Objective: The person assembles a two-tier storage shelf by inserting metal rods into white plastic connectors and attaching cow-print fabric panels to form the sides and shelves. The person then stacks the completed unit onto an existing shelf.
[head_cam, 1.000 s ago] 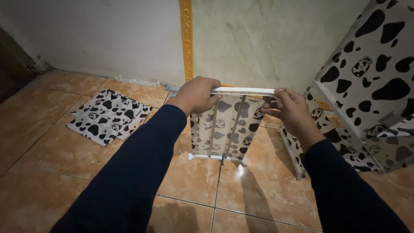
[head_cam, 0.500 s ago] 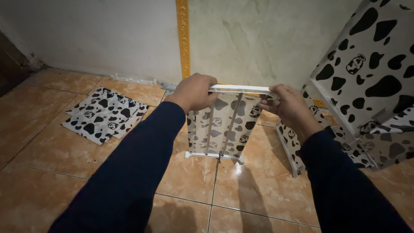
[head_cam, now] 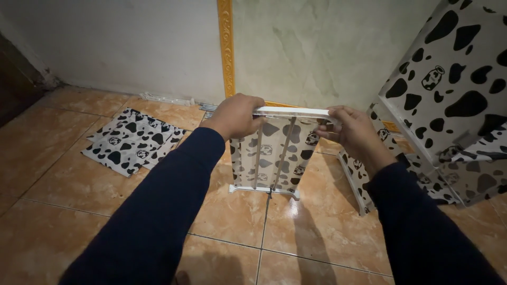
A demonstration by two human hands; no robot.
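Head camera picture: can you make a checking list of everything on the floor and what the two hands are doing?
Surface: orange-brown tiled floor, glossy, pale grout lines.
Job's things: cow-print panel standing upright on a white bottom rail, two thin rods running up it, white top rail across it.
Clutter: stack of flat cow-print panels lying to the left; thin rods along the wall base.
Hands: left hand and right hand each grip one end of the top rail.
Cables: nothing seen.
Surroundings: pale wall with a gold trim strip; a cow-print cabinet to the right.
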